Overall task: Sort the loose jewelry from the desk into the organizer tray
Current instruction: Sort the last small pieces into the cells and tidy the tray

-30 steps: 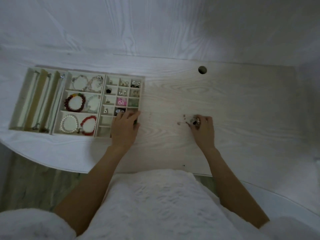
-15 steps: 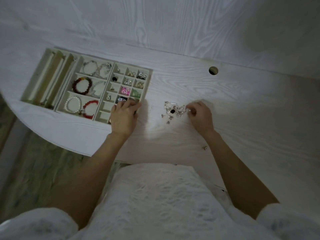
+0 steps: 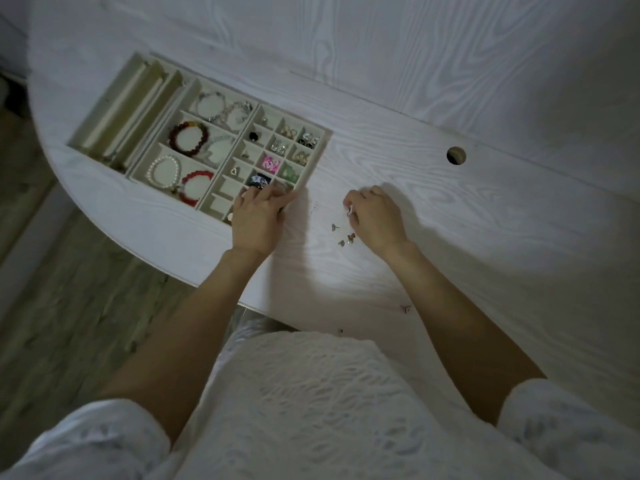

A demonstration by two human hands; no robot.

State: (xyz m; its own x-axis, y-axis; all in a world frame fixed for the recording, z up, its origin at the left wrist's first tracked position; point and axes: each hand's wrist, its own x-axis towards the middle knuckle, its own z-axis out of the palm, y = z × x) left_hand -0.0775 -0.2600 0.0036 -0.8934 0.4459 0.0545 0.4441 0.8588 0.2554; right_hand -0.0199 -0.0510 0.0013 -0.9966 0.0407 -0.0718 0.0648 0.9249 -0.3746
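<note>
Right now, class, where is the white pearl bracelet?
In the head view, the white pearl bracelet lies in the organizer tray at left, in a near compartment beside the red bead bracelet.

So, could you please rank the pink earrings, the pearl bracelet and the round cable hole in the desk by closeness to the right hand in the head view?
1. Round cable hole, beyond the right hand, to its right.
2. Pink earrings, in the tray's small compartments, left.
3. Pearl bracelet, farther left.
</note>
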